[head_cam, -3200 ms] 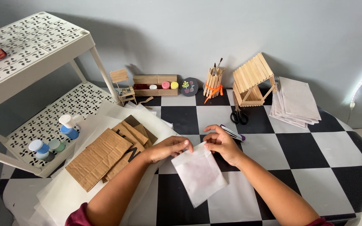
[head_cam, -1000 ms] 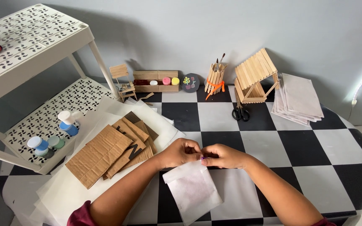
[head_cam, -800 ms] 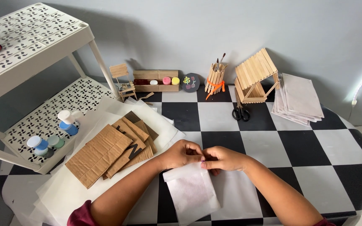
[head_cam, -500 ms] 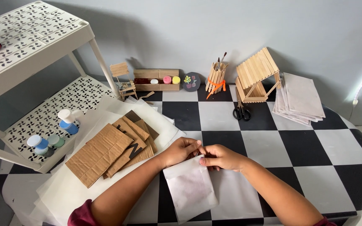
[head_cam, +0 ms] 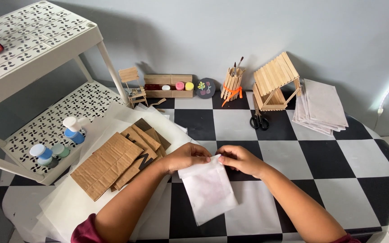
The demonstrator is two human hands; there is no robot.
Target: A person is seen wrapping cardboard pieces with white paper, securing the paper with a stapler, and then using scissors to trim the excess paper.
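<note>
A white paper pouch [head_cam: 210, 191] lies flat on the black-and-white chequered table [head_cam: 325, 162], tilted slightly. My left hand [head_cam: 186, 156] pinches its top left edge, and my right hand [head_cam: 241, 159] pinches the top edge beside it. The fingertips of both hands meet at the pouch's upper rim. Both forearms reach in from the bottom of the view.
Brown cardboard pieces [head_cam: 118, 159] lie on white sheets at the left. Glue and paint pots [head_cam: 57, 141] stand on a white rack. At the back are black scissors [head_cam: 258, 120], a stick house [head_cam: 275, 81], a brush holder [head_cam: 232, 84] and a stack of white pouches [head_cam: 321, 107].
The hands have drawn together at the pouch's top edge. The pouch has shifted slightly and lies flatter; the small object seen under the right hand 3.2 s ago is out of sight.
</note>
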